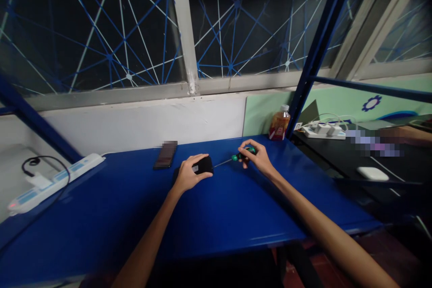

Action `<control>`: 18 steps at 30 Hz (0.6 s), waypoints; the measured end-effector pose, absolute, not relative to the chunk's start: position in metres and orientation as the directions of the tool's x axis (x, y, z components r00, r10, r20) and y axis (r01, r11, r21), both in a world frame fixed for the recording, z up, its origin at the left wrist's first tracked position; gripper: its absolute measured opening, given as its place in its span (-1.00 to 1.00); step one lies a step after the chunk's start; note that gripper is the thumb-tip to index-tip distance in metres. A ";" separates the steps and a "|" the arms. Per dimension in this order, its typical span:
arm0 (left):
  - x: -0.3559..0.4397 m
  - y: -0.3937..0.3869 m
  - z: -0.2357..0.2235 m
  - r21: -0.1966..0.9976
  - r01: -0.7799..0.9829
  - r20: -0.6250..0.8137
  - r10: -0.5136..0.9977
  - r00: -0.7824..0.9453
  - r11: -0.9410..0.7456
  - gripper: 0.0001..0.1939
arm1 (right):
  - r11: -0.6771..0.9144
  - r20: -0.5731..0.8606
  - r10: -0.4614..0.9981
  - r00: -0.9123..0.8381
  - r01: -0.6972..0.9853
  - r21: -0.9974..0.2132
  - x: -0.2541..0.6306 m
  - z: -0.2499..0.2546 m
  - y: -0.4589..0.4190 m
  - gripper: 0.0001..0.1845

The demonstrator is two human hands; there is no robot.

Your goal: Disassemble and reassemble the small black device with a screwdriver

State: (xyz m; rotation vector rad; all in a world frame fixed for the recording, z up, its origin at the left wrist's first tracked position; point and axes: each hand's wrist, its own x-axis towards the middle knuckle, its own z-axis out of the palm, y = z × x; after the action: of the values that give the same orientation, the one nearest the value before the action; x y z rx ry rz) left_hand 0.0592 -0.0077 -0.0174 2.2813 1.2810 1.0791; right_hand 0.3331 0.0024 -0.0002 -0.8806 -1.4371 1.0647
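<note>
My left hand (190,174) is wrapped over a black box-like device (204,164) lying on the blue table (222,216), thumb and fingers along its two sides. A small light patch shows on its top; its exact kind is unclear. In my right hand (255,156) is a screwdriver with a green and black handle (235,157), gripped between thumb and fingers. Its thin metal shaft points left, and the tip is at or very near the device's right end; contact cannot be made out. Behind my left hand a dark smartphone (165,155) lies on the table.
At the left edge lies a white power strip (57,182) with a plugged-in charger and black cable. A drink bottle (280,123) stands at the back right by a blue frame post (315,49). Another power strip (324,131) and a white case (372,173) lie on the black neighbouring table.
</note>
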 end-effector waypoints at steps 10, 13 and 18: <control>0.059 -0.007 -0.018 0.560 0.622 0.457 0.831 0.318 -0.546 -0.42 | 0.298 0.324 0.915 -0.240 -0.137 -0.945 0.336 0.001 0.003 -0.61; 0.060 -0.006 -0.021 0.530 0.645 0.451 0.827 0.335 -0.550 -0.42 | 0.307 0.328 0.911 -0.251 -0.120 -0.944 0.340 -0.001 0.007 -0.60; 0.060 -0.005 -0.024 0.503 0.651 0.463 0.813 0.352 -0.568 -0.43 | 0.238 0.281 0.891 -0.357 -0.159 -0.958 0.348 -0.004 0.014 -0.60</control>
State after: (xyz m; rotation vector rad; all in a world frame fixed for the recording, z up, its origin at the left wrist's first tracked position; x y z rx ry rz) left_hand 0.0599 -0.0049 -0.0238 2.3837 1.3168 1.0209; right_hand 0.3478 0.0138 -0.0038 -0.7186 -1.5107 1.3198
